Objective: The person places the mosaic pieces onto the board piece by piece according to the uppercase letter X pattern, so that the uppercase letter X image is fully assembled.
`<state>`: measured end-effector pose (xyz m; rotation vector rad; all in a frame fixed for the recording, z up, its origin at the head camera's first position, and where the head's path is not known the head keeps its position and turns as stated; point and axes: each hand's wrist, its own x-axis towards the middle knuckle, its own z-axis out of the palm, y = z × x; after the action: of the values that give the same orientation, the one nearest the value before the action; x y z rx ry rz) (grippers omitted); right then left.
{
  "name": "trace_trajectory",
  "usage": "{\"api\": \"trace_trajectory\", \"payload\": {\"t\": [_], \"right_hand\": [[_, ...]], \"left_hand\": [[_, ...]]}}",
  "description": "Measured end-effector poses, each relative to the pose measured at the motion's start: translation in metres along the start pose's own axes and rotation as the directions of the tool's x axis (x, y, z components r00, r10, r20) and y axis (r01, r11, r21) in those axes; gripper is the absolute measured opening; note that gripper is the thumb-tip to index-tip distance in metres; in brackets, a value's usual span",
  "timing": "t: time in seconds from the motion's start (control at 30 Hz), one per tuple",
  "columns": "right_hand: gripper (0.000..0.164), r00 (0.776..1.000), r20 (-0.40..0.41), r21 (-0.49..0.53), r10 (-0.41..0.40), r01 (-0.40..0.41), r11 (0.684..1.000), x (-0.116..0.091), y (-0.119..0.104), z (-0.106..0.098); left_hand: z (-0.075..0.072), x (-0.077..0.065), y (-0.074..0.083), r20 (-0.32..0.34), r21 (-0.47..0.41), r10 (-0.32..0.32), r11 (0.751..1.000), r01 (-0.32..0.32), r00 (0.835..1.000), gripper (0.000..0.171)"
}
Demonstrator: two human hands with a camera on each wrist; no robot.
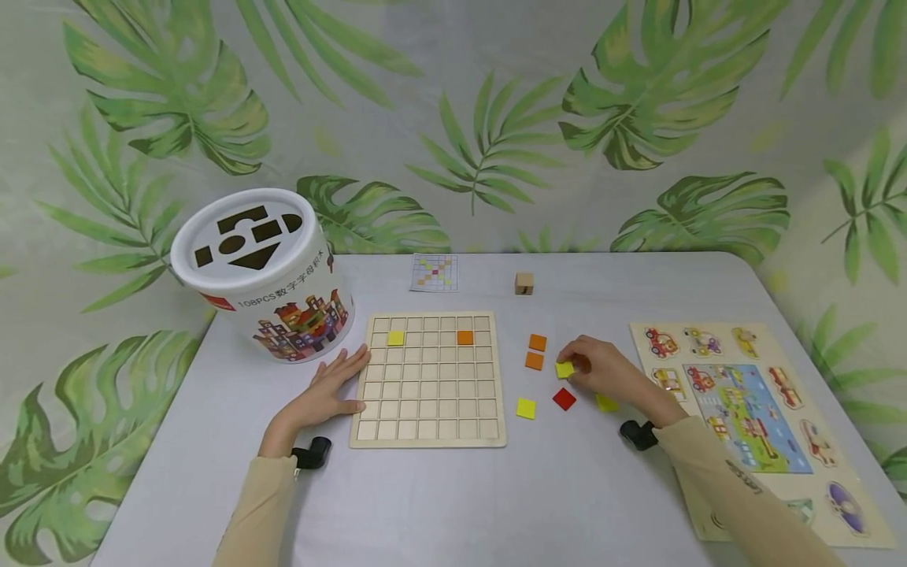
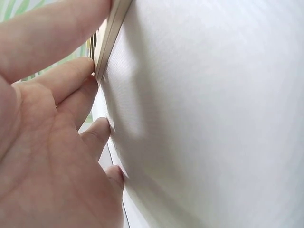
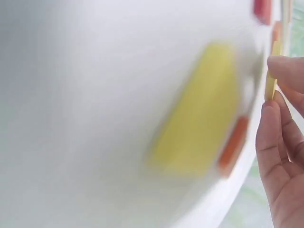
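Clearly pinched — a yellow tile (image 1: 564,369) in the right hand (image 1: 602,374), to the right of the grid board (image 1: 429,394).
Thumb and fingertips close narrowly on the tile, while the left hand (image 1: 326,395) touches the board's left edge, fingers stretched out and thumb apart. On the board, a yellow square (image 1: 395,339) sits toward the upper left and an orange square (image 1: 464,338) toward the upper right. Just right of the board lie two orange pieces (image 1: 538,342), a loose yellow piece (image 1: 526,408) and a red piece (image 1: 564,398); another yellow piece (image 1: 606,404) is partly hidden by the right hand. Past the board's upper left stands a white bucket (image 1: 298,311); beyond its top edge, a pattern card (image 1: 434,272). Well to the board's right — a picture puzzle (image 1: 751,409).
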<state>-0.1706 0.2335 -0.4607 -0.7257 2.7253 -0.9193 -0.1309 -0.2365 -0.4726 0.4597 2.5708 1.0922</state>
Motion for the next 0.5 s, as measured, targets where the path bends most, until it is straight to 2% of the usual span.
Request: {"api": "trace_trajectory", "payload": {"t": [0.23, 0.5], "right_hand": [[0.026, 0.993, -0.071, 0.062, -0.091, 0.095, 0.994, 0.025, -0.028, 0.01], [0.026, 0.974, -0.049, 0.1, -0.223, 0.226, 0.969, 0.069, -0.074, 0.036]], "left_hand": [[0.0, 0.0, -0.001, 0.001, 0.002, -0.002, 1.0, 0.002, 1.0, 0.082], [0.0, 0.0, 0.001, 0.006, 0.003, 0.002, 1.0, -0.002, 1.0, 0.082]]}}
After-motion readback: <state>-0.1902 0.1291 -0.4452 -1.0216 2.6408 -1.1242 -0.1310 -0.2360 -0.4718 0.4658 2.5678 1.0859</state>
